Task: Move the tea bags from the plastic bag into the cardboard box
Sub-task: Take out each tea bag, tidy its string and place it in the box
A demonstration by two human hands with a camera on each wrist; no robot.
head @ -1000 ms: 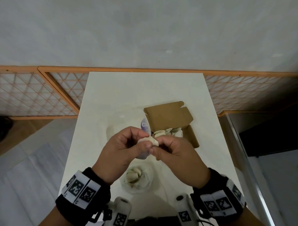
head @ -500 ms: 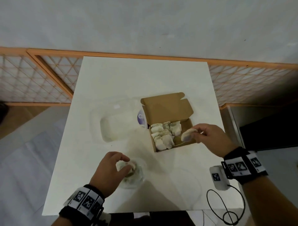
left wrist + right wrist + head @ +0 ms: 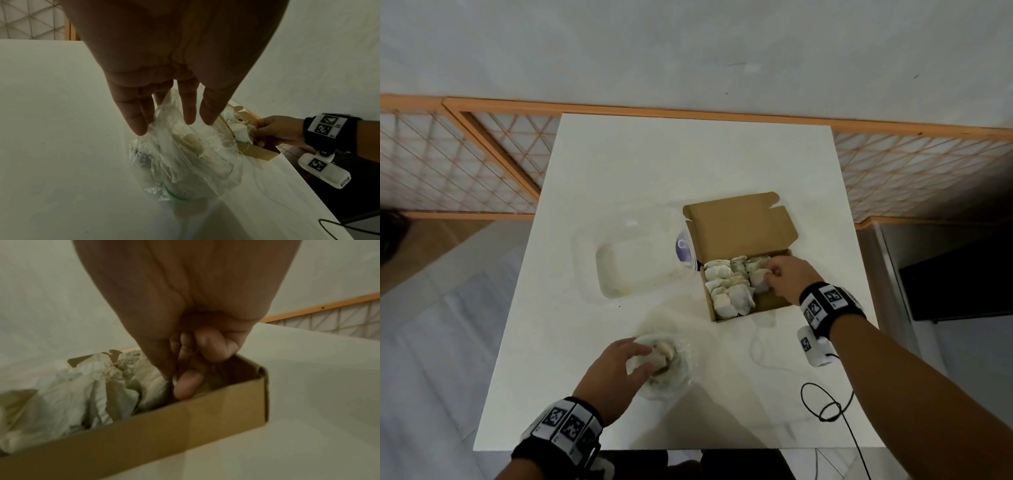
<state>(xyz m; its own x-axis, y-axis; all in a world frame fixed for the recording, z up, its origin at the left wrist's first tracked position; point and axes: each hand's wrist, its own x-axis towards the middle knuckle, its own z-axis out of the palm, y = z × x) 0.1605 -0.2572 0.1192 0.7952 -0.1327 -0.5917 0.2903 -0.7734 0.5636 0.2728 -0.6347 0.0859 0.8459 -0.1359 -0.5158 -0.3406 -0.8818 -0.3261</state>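
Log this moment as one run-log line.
left hand: in clear plastic bag | right hand: setting white tea bag in brown cardboard box | step: unfinished

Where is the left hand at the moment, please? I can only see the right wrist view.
Observer: The left hand is over the plastic bag near the table's front edge, with its straight fingers at the bag's mouth.
Operator: Thank you. Is anything left in that bag?
Observer: Yes, a few tea bags lie inside it; I cannot count them through the crumpled plastic.
Operator: Is there anything beside the cardboard box that I should avoid?
Observer: A clear plastic container sits just to the left of the cardboard box, close to its side wall.
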